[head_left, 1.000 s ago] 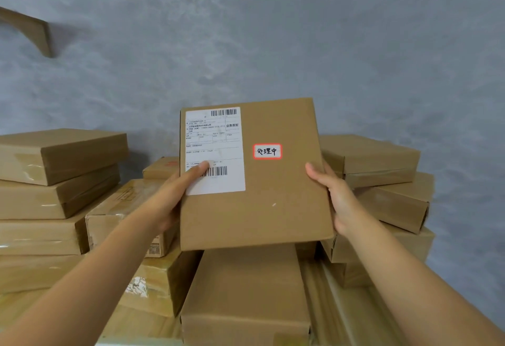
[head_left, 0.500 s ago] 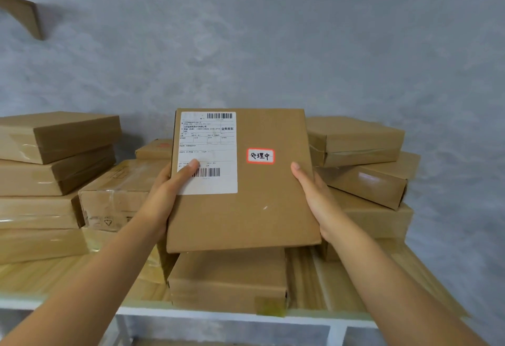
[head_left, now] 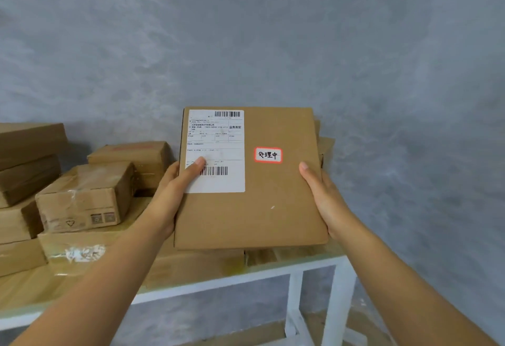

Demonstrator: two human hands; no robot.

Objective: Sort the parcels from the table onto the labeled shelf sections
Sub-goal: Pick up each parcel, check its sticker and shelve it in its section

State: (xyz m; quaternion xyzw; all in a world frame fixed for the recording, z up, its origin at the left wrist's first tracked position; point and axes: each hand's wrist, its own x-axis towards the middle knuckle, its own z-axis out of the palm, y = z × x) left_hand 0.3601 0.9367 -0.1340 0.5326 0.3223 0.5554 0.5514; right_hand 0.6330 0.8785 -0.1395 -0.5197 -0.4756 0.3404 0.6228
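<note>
The single head-worn camera is looking forward and slightly down, sitting close over the worktop (head_left: 273,270) edge and facing a grey wall (head_left: 300,31) behind it.

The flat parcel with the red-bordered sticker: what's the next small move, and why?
Probably carry it off toward the shelf. The flat parcel is lifted clear of the table, left hand and right hand gripping its sides, sticker readable; no shelf is in view.

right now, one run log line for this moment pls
step: parcel lifted, label read | left hand: grips parcel | right hand: grips parcel | sticker: 处理中 | table: parcels remain
</note>
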